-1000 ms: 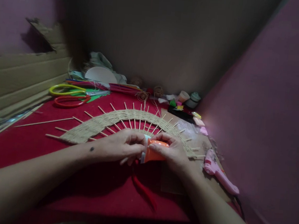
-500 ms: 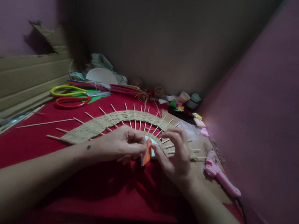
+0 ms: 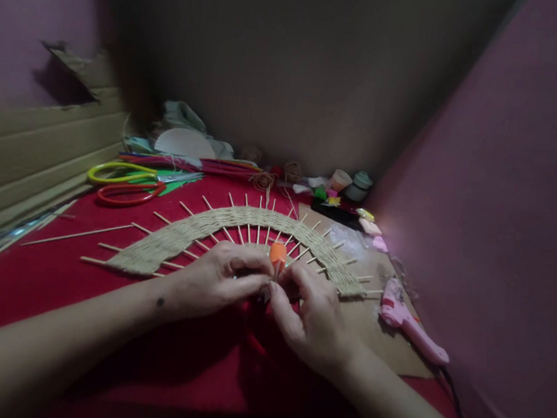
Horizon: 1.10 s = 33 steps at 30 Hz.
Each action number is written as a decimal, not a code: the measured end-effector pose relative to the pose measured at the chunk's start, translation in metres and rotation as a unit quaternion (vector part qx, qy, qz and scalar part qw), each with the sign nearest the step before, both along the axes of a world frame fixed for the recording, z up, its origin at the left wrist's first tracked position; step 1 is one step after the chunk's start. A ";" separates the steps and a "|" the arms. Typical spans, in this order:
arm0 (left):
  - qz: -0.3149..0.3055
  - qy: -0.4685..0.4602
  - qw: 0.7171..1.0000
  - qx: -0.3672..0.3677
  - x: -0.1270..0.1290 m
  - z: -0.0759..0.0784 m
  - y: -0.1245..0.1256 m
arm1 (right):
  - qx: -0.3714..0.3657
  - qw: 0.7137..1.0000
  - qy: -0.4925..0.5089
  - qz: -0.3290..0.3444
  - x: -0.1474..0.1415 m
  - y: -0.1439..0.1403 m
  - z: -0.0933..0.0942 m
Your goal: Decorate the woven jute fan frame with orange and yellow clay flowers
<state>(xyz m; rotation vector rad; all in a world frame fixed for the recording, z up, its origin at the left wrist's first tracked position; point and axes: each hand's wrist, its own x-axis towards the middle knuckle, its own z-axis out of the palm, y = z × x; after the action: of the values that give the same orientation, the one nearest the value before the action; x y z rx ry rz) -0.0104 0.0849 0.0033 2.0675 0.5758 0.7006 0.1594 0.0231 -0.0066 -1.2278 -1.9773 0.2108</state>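
A: What fills the scene?

B: A red cloth point(image 3: 57, 281) covers the table. On it lies a woven fan point(image 3: 208, 229), an arc of straw with sticks radiating from it. Cardboard point(image 3: 35, 148) leans at the left.

A: And the smaller items?

B: Scissors point(image 3: 125, 182) lie behind the fan; a pink glue gun point(image 3: 409, 324) lies at the right on a board.

A: The hands?

B: Left hand point(image 3: 218, 278) and right hand point(image 3: 308, 316) meet at the fan's inner edge. Both sets of fingertips are pinched together on an orange piece point(image 3: 278, 254), which stands upright between them, just in front of the sticks.
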 end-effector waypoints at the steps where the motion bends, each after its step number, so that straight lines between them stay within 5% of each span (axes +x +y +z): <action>1: -0.001 -0.003 0.999 0.037 0.000 -0.002 0.000 | 0.012 1.000 -0.009 0.001 0.001 0.000 0.000; 9: 0.033 0.016 0.972 0.232 0.005 -0.013 -0.007 | 0.089 0.986 -0.139 0.002 0.001 0.003 -0.004; 15: 0.071 0.036 0.941 0.328 0.005 -0.019 -0.014 | 0.070 0.992 -0.109 -0.002 -0.005 0.002 -0.005; 25: 0.159 0.041 0.934 0.317 0.003 -0.015 -0.006 | 0.009 0.999 -0.034 -0.020 0.001 0.005 -0.005; 33: 0.134 0.060 0.937 0.317 0.004 -0.017 -0.008 | 0.032 0.998 -0.043 -0.025 0.000 0.007 -0.008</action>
<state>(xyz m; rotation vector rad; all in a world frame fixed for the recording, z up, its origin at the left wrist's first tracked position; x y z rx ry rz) -0.0069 0.0767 -0.0140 2.6710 0.7857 1.0242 0.1591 0.0302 -0.0142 -1.2624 -2.0076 0.0704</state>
